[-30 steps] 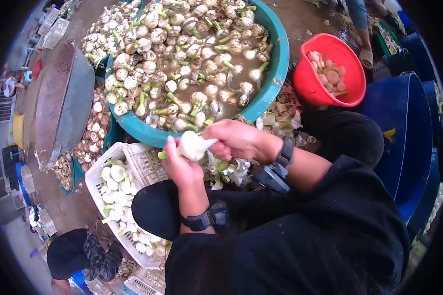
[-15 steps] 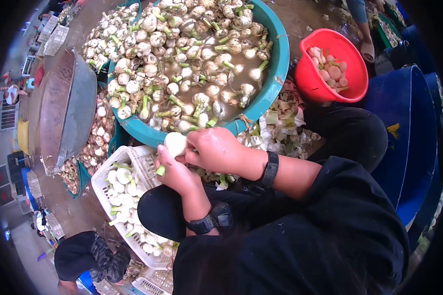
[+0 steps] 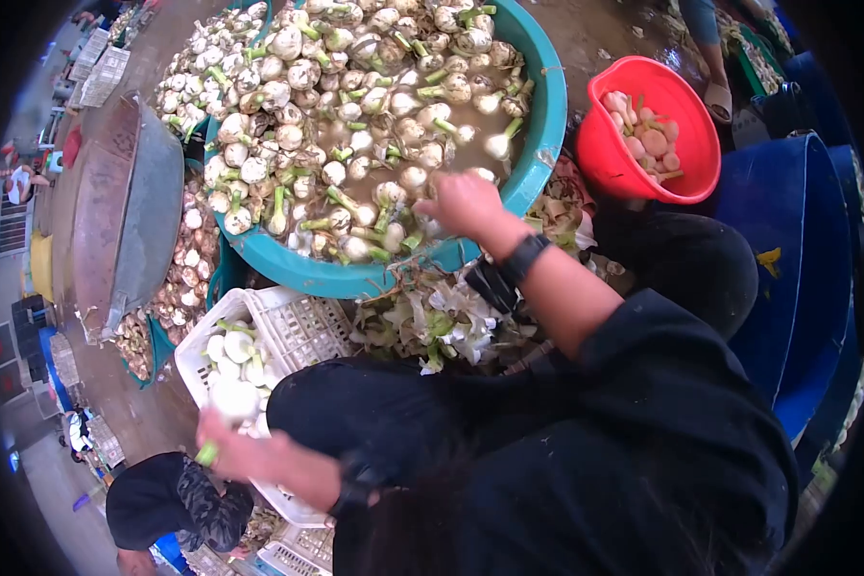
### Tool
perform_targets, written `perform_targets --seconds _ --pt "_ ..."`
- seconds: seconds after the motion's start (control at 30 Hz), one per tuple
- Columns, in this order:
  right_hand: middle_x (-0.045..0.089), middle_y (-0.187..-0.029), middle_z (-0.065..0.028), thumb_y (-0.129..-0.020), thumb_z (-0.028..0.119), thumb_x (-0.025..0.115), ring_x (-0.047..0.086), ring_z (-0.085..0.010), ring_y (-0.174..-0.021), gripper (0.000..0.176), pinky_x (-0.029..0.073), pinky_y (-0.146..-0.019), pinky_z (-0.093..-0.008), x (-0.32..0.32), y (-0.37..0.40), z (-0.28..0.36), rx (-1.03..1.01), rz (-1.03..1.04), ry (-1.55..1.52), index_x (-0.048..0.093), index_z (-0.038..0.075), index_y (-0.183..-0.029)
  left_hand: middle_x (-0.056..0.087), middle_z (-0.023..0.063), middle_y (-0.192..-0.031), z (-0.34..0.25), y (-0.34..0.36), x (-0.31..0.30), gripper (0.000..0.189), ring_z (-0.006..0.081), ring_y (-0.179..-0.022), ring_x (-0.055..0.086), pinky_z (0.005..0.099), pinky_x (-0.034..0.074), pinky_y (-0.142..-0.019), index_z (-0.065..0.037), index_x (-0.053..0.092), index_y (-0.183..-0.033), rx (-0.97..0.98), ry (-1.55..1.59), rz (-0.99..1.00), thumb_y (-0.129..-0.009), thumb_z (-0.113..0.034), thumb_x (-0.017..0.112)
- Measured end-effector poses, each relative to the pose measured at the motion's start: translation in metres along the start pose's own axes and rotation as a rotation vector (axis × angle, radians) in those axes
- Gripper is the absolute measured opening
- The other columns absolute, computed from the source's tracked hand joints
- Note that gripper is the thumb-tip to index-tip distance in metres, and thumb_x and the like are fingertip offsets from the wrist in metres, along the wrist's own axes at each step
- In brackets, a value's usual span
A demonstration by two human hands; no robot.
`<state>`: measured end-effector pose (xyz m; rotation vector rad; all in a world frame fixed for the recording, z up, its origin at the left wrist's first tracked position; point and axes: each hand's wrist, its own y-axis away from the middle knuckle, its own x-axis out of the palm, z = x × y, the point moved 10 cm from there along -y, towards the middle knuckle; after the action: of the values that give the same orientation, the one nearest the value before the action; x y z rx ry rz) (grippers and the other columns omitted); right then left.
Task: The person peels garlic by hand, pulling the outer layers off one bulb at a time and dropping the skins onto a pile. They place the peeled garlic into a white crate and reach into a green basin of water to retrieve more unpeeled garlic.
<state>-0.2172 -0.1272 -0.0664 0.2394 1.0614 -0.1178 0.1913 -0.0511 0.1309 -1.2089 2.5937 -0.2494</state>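
Note:
Held in my left hand (image 3: pixel 245 453) is a peeled white garlic bulb (image 3: pixel 232 399); its cut green stem pokes out below my fingers. That hand is over the white plastic basket (image 3: pixel 302 322), where several peeled white bulbs (image 3: pixel 230 348) lie. Motion blurs both the hand and the bulb. My right hand (image 3: pixel 466 204) is above the near right part of the big teal tub (image 3: pixel 545 125). Its fingers are blurred and partly hidden, beside dirty unpeeled bulbs (image 3: pixel 389 197) in brown water.
A red bowl (image 3: pixel 610 158) with pinkish pieces stands right of the tub, beside a blue barrel (image 3: pixel 787 202). Peelings (image 3: pixel 442 317) lie between tub and my legs. A large metal basin (image 3: pixel 149 202) is at left. Another person (image 3: pixel 168 499) crouches at lower left.
My hands have parted from around the bulb. The left has carried it down and left to the basket; the right has moved up and right over the tub.

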Motion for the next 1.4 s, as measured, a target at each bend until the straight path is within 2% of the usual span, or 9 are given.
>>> perform_targets --seconds 0.2,0.27,0.3,0.4,0.73,0.87,0.93,1.07,1.4 --pt "0.064 -0.088 -0.0147 -0.081 0.038 0.049 0.058 -0.0314 -0.092 0.034 0.047 -0.072 -0.0381 0.092 -0.045 -0.029 -0.043 0.282 0.286 0.065 0.008 -0.083 0.053 0.0129 -0.103 -0.070 -0.002 -0.069 0.039 0.0219 -0.089 0.050 0.0334 0.041 -0.080 0.005 0.050 -0.109 0.487 -0.518 -0.166 -0.089 -0.027 0.044" --pt "0.063 -0.089 -0.0155 -0.083 0.034 0.046 0.059 -0.0320 -0.087 0.033 0.047 -0.072 -0.0384 0.079 -0.035 -0.012 0.013 0.299 0.004 0.065 0.007 -0.082 0.052 0.0131 -0.106 -0.006 -0.014 -0.003 0.030 0.0234 -0.096 0.050 0.0308 0.040 -0.083 0.002 0.053 -0.103 0.239 -0.365 0.493 -0.077 -0.010 0.044" --pt "0.061 -0.086 -0.0190 -0.084 0.034 0.045 0.059 -0.0346 -0.079 0.034 0.046 -0.069 -0.0411 0.085 -0.033 -0.005 -0.053 0.225 -0.218 0.064 0.005 -0.080 0.052 0.0148 -0.106 -0.020 0.038 0.035 0.023 0.0259 -0.101 0.049 0.0328 0.041 -0.083 0.002 0.055 -0.094 0.871 -0.383 0.614 -0.078 -0.010 0.042" --pt "0.056 -0.073 -0.0211 -0.084 0.022 0.050 0.054 -0.0382 -0.069 0.023 0.043 -0.062 -0.0436 0.007 0.029 0.049 -0.182 0.178 -0.690 0.058 0.001 -0.075 0.059 0.0149 -0.092 0.050 0.120 0.160 0.029 0.0315 -0.087 0.056 0.0332 0.043 -0.079 -0.003 0.055 -0.098 -0.131 -0.489 1.013 -0.090 -0.026 0.040" --pt "0.056 -0.058 -0.0140 -0.077 0.021 0.051 0.057 -0.0313 -0.056 0.016 0.046 -0.053 -0.0410 -0.027 0.098 0.089 -0.518 0.091 -0.120 0.061 0.009 -0.072 0.053 0.0000 -0.066 0.097 0.193 0.204 0.035 0.0070 -0.057 0.046 0.0217 0.036 -0.051 0.000 0.058 -0.081 -0.642 -0.174 1.216 -0.087 -0.033 0.050" --pt "0.059 -0.063 -0.0132 -0.076 0.018 0.051 0.056 -0.0257 -0.049 0.019 0.048 -0.053 -0.0366 0.006 0.078 0.049 -0.050 0.302 -0.731 0.061 0.002 -0.075 0.046 -0.0022 -0.061 0.106 0.204 0.197 0.031 0.0065 -0.051 0.040 0.0187 0.029 -0.046 -0.002 0.056 -0.097 -0.928 0.042 1.250 -0.087 -0.029 0.045" --pt "0.056 -0.061 -0.0143 -0.079 0.016 0.050 0.054 -0.0259 -0.049 0.019 0.047 -0.053 -0.0379 0.036 0.092 0.033 0.427 0.531 -1.326 0.060 0.000 -0.075 0.051 0.0001 -0.071 0.081 0.206 0.209 0.033 0.0059 -0.054 0.041 0.0179 0.029 -0.047 -0.002 0.055 -0.104 -0.785 0.287 1.357 -0.089 -0.028 0.043" --pt "0.059 -0.062 -0.0066 -0.083 0.018 0.055 0.052 -0.0127 -0.051 0.020 0.042 -0.043 -0.0272 -0.021 0.085 0.046 -0.227 0.008 -0.819 0.061 0.000 -0.075 0.057 0.0060 -0.098 0.066 0.202 0.212 0.037 0.0098 -0.078 0.052 0.0226 0.043 -0.067 -0.003 0.046 -0.122 -0.414 0.035 1.402 -0.087 -0.013 0.048" --pt "0.056 -0.066 0.0000 -0.084 0.016 0.058 0.049 -0.0073 -0.051 0.017 0.044 -0.047 -0.0226 0.028 0.088 0.026 0.424 0.440 -1.456 0.059 0.001 -0.075 0.057 0.0144 -0.109 -0.004 0.221 0.193 0.025 0.0300 -0.103 0.053 0.0381 0.040 -0.092 0.003 0.059 -0.100 0.879 -0.297 1.247 -0.076 0.005 0.053"
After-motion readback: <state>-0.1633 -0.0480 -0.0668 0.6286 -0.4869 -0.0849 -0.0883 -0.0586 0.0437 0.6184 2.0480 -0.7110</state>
